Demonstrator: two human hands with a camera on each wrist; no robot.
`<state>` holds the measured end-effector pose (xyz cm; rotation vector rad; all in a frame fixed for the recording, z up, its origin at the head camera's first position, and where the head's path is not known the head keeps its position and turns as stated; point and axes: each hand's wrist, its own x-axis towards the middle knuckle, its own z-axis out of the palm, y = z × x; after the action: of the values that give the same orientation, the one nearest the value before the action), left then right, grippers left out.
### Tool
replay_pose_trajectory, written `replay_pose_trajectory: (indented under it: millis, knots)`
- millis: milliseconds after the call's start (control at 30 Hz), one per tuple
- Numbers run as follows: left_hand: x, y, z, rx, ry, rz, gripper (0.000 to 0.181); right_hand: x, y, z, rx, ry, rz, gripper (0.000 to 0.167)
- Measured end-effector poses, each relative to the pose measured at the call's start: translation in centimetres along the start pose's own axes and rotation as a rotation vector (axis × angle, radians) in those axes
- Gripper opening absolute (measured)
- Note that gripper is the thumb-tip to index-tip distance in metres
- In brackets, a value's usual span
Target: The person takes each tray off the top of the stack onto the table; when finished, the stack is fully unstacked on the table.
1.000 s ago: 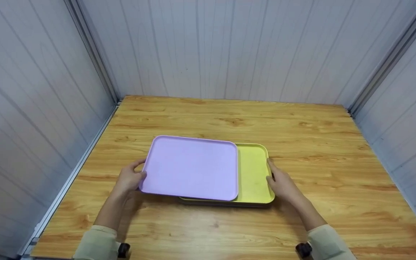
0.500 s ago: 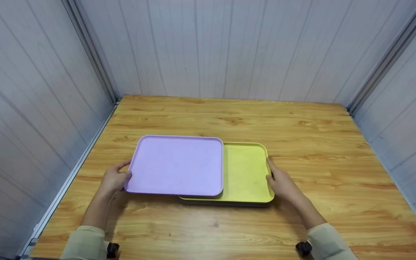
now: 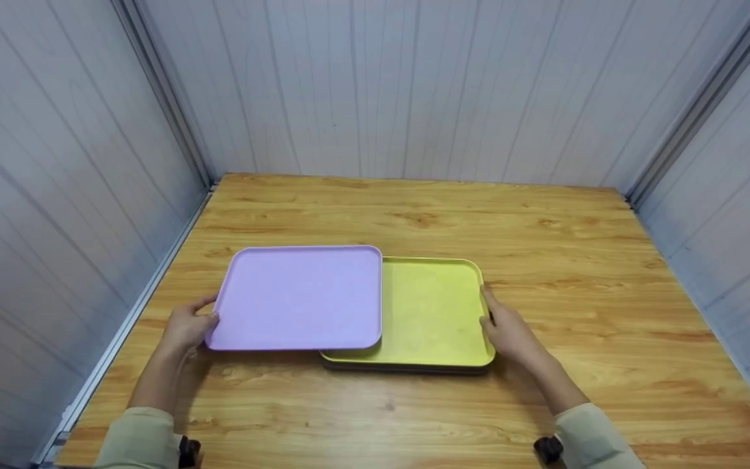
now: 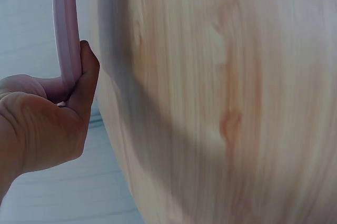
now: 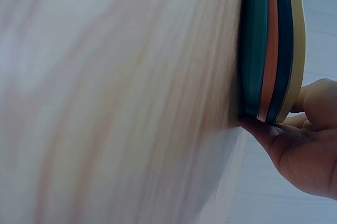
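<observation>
My left hand (image 3: 187,329) pinches the left edge of a purple tray (image 3: 297,296), thumb over the rim and fingers beneath. The purple tray is held above the table, its right part overlapping a yellow tray (image 3: 433,309). That yellow one tops a stack; the right wrist view shows dark blue (image 5: 284,45), orange (image 5: 271,50) and teal trays (image 5: 255,50) under it. At the stack's right edge, my right hand (image 3: 512,335) holds the trays, one finger reaching down to the lowest tray near the table. The yellow tray's left part is hidden by the purple tray.
The stack stands on a wood-grain table (image 3: 414,215). Pale panel walls rise at the back (image 3: 375,91), the left (image 3: 56,163) and the right (image 3: 733,215). Both sleeves carry a dark wrist device.
My left hand has moved left with the purple tray, which now lies more level and uncovers more of the yellow one. My right hand and the stack have stayed in place.
</observation>
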<state>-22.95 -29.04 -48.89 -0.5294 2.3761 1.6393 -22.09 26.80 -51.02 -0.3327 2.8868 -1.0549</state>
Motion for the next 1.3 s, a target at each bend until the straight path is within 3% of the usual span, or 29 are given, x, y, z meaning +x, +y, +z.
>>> replay_pose_trajectory:
  millis: [133,433,900,1100,1300]
  knots:
    - [0.3,-0.7,-0.9,-0.022,0.002,-0.032,0.056,0.0,0.1,0.0,-0.004,0.006,-0.006,0.062]
    - [0.7,-2.3,-2.3,0.013,0.022,-0.044,0.056,-0.1,-0.2,0.2,0.021,-0.024,0.025,0.063]
    - [1.3,-2.7,-4.0,0.021,0.050,-0.082,0.055,0.0,-0.2,0.0,0.003,-0.023,0.041,0.062]
    - [1.8,-2.6,-4.8,0.068,0.055,-0.101,0.054,0.0,-0.2,-0.1,0.013,-0.014,0.035,0.062]
    - [2.2,-2.9,-5.6,0.131,0.075,-0.067,0.053,0.0,-0.1,0.1,0.021,-0.020,0.022,0.063]
